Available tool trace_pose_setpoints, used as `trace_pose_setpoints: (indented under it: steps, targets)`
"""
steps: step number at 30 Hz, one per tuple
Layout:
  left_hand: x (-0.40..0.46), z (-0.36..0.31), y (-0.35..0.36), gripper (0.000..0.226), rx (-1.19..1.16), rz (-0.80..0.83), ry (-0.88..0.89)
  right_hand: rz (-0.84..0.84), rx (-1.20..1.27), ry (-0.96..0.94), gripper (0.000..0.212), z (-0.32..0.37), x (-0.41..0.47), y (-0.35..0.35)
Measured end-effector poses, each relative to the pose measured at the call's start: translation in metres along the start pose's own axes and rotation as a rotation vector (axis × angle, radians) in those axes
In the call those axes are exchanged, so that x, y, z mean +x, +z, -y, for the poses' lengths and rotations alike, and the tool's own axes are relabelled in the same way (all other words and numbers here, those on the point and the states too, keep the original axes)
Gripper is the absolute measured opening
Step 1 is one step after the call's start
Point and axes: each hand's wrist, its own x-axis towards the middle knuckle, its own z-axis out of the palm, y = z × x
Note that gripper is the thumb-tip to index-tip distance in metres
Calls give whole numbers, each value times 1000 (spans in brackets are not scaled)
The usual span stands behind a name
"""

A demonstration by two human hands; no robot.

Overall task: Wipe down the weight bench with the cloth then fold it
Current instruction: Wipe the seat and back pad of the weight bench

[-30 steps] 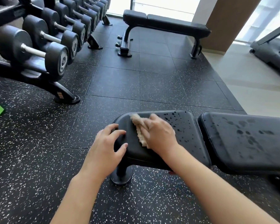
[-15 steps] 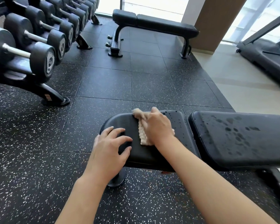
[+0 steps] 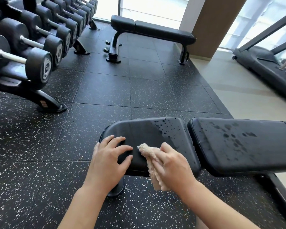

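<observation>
The black weight bench (image 3: 155,129) lies across the lower middle, its seat pad on the left and its long back pad (image 3: 238,144) on the right. Both pads carry dark wet spots; the seat pad's left part looks wiped. My right hand (image 3: 172,164) presses a beige cloth (image 3: 149,156) on the seat pad's near edge, and the cloth's end hangs over that edge. My left hand (image 3: 109,156) rests on the seat pad's left end with its fingers spread.
A dumbbell rack (image 3: 31,52) runs along the left. A second bench (image 3: 152,32) stands at the back by the window. A treadmill (image 3: 267,70) is at the right, on the light floor. Speckled rubber floor (image 3: 106,90) lies between the benches.
My right hand has dragged the cloth from the seat pad's far edge to its near edge, leaving a wiped streak. My left hand has stayed on the pad's left end.
</observation>
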Motion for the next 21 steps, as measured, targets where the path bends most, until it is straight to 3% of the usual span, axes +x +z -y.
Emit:
trace_pose_setpoints:
  steps: [4, 9, 14, 21]
  targets:
    - [0, 3, 4, 31, -33, -19, -6, -88, -25, 25, 26, -11, 65, 8]
    - [-1, 0, 7, 25, -52, -42, -23, -93, -51, 150, 35, -18, 136, 20]
    - [-3, 3, 1, 31, -45, 15, -13, -112, -30, 79, 25, -13, 102, 19]
    - [-3, 4, -8, 34, -77, 46, -17, -100, 94, 43, 32, -6, 43, 10]
